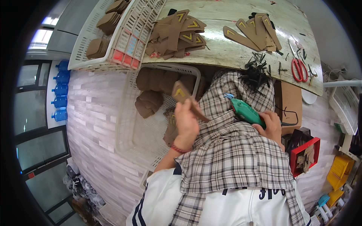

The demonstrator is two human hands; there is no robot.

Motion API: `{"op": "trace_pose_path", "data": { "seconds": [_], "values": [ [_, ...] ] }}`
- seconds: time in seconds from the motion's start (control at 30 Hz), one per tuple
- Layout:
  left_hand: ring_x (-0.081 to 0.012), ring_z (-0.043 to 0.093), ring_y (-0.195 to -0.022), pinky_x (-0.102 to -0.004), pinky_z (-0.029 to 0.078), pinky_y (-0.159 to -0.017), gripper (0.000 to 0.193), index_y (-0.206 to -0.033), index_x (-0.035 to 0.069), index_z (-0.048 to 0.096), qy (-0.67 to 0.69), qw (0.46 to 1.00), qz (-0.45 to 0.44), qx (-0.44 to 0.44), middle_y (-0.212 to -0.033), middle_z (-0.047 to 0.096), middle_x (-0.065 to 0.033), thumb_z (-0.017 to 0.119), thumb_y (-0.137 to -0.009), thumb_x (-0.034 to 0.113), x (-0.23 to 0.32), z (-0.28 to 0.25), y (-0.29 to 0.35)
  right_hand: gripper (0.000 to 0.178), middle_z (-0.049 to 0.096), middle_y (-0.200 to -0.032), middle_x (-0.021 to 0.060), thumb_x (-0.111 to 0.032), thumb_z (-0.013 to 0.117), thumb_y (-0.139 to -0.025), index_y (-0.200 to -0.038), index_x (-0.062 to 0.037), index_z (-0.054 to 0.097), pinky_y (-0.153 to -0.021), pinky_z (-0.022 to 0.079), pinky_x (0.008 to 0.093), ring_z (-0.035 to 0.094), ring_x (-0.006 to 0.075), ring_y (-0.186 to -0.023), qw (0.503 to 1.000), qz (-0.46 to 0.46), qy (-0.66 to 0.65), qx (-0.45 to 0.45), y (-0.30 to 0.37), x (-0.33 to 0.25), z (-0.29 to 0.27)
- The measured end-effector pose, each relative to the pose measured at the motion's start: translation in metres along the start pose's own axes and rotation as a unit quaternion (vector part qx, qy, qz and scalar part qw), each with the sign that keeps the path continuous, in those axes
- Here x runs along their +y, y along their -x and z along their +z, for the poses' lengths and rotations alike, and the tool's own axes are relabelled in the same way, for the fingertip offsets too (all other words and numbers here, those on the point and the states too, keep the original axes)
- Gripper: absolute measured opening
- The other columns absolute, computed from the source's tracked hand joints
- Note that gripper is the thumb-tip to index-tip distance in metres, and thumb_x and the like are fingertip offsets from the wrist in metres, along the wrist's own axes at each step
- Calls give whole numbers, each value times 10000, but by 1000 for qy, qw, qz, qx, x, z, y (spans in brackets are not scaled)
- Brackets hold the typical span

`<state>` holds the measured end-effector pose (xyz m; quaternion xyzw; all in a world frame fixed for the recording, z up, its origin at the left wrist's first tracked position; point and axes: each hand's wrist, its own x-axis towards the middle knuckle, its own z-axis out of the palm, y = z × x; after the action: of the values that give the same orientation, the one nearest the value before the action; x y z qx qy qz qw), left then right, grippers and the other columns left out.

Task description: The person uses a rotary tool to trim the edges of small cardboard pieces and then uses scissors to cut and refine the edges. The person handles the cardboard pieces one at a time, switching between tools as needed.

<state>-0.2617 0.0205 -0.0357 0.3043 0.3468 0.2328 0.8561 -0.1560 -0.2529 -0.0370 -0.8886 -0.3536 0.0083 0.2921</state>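
My left hand (186, 122) is closed on a brown strap-like piece (180, 92) with a yellow angular mark, raised over the white basket beside my lap. Another brown strip (198, 113) sticks out on the right side of that hand; whether it is the same piece I cannot tell. In my right hand (270, 126) is a green corded hand-held power tool (245, 112) with a small bluish tip pointing up and left above my lap. Its tip is apart from the brown piece. A plaid apron (233, 162) covers my lap, and black scraps (257, 69) lie at the table edge and on the cloth.
The white basket (126, 124) holds stacked brown pieces (149, 103). On the table (218, 19) lie two piles of marked pieces (177, 35) (256, 32) and red-handled scissors (299, 69). Another crate (85, 41) stands at left. A red box (316, 145) sits at right.
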Motion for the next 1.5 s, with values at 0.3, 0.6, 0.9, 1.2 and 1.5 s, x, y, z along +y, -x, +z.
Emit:
{"op": "trace_pose_path", "data": {
  "seconds": [0.3, 0.6, 0.9, 1.2, 1.5],
  "values": [
    [-216, 604, -816, -349, 512, -752, 203, -1027, 17, 499, -118, 989, 65, 66, -901, 606, -114, 482, -831, -33, 17, -40, -10, 464, 578, -894, 115, -360, 755, -735, -1003, -15, 599, -737, 449, 409, 555, 300, -824, 989, -145, 13, -20, 7, 48, 20],
    [-177, 604, -718, -316, 536, -672, 198, -1017, 10, 501, -192, 972, 131, -31, -854, 596, -90, 459, -834, -54, 28, 5, -20, 439, 569, -938, 115, -402, 709, -800, -1002, -21, 622, -754, 452, 392, 542, 289, -870, 987, -67, -80, -122, -26, -1, 19],
    [-100, 566, -704, -247, 467, -642, 196, -976, 11, 520, -422, 863, 205, -185, -815, 589, -31, 652, -832, 0, 13, 80, -1, 446, 536, -903, 113, -409, 692, -805, -987, -11, 607, -727, 454, 394, 539, 305, -845, 972, -120, -164, -118, -47, -1, 32],
    [-362, 587, -723, -427, 461, -637, 225, -964, 42, 573, -730, 494, 369, -294, -798, 616, -166, 679, -773, 93, -46, 112, -11, 472, 544, -957, 110, -382, 702, -759, -1033, -15, 588, -791, 447, 377, 544, 293, -926, 978, -52, -159, -121, -39, 4, 35],
    [-254, 617, -681, -330, 493, -644, 288, -984, 11, 552, -707, 537, 349, -299, -800, 601, -126, 650, -714, -4, -59, 91, -24, 290, 635, -906, 76, -271, 717, -773, -935, -40, 653, -690, 507, 321, 616, 246, -810, 946, -11, -87, 313, 39, 72, 17]
  ]
}}
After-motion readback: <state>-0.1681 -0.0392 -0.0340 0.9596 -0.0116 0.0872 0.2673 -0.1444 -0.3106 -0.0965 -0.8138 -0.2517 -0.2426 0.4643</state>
